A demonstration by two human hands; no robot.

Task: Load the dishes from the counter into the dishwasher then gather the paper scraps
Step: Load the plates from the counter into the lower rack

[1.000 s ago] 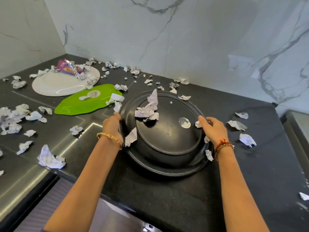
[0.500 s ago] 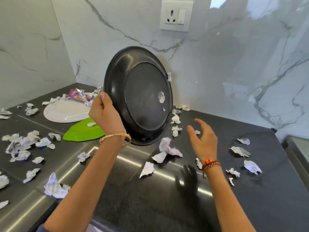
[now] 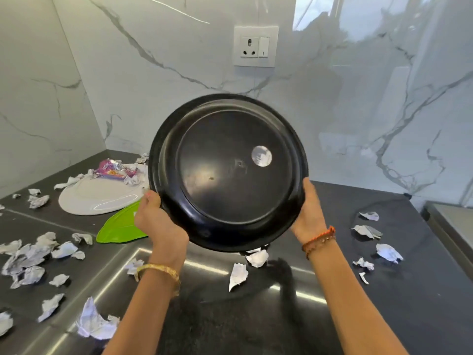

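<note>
- Left hand & right hand gripping black plate rim, both grips curling round it, frame center.
- Plate tilting upright, underside facing cam, above surface.
- Paper scraps lying lower left & right.

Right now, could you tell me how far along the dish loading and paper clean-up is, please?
Nothing looks loaded yet. In hand: the round black plastic plate, lifted off the dark counter with the left hand and right hand in a grip on its rim. Left: the white oval plate, the green leaf-shaped plate and the crumpled paper scraps, all on the counter.
</note>
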